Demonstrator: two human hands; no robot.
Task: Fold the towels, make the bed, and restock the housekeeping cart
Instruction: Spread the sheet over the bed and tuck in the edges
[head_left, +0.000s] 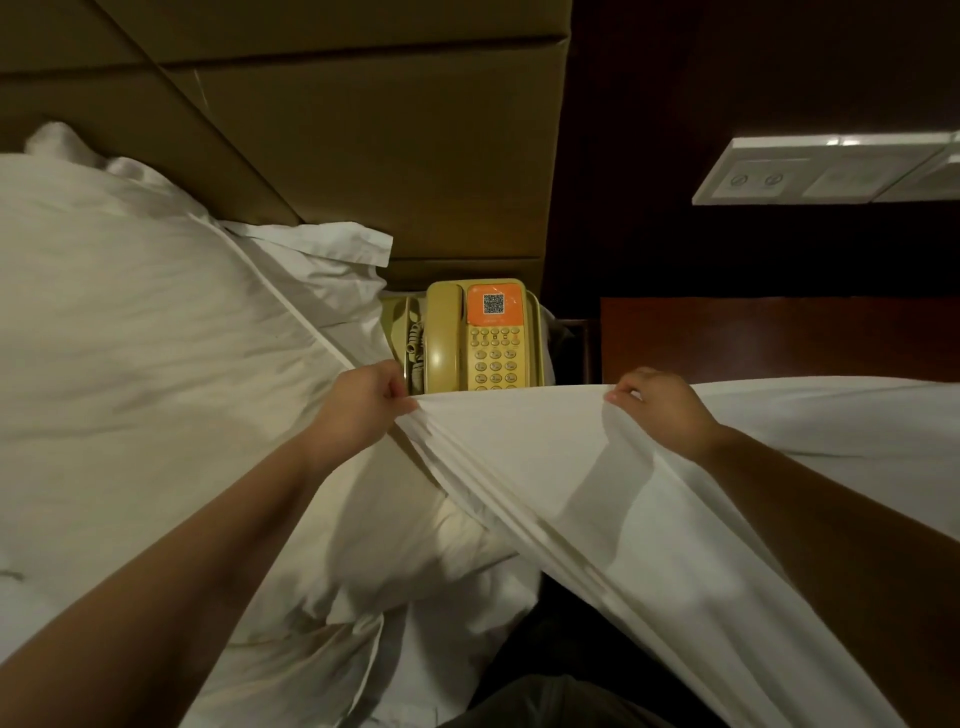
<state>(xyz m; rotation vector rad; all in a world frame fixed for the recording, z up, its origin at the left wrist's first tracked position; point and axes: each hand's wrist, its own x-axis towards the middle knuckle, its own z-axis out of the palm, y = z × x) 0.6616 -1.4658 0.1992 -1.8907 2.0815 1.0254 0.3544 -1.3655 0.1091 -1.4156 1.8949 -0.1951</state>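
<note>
The sheet (524, 447) is held up by its top edge, and that edge runs straight across from the left hand (363, 402) to the right hand (662, 410), stretched fairly taut between them. Each grip is closed on the cloth. The left pinches a bunched corner with curled fingers, and the right has its fingers hooked over the hem. From the left grip a band of gathered folds falls diagonally down and to the right, so the sheet's length hangs toward the person and not toward the bed. The bed to be made, as I judge it, lies to the left, where the heaped white bedding (135, 322) sits just beside the left hand. That hand is therefore the nearer one, and the cloth would have to swing leftward over it. Count: one sheet in hand and two hands on it. One yellow telephone (480, 338) stands beyond the held edge, one padded headboard (374, 135) behind it, and one switch panel (831, 174) on the dark wall. The bedding shows at least two pillow-like bulks, but the exact number cannot be told. Whether the white surface on the far right belongs to this same sheet is unclear.
</note>
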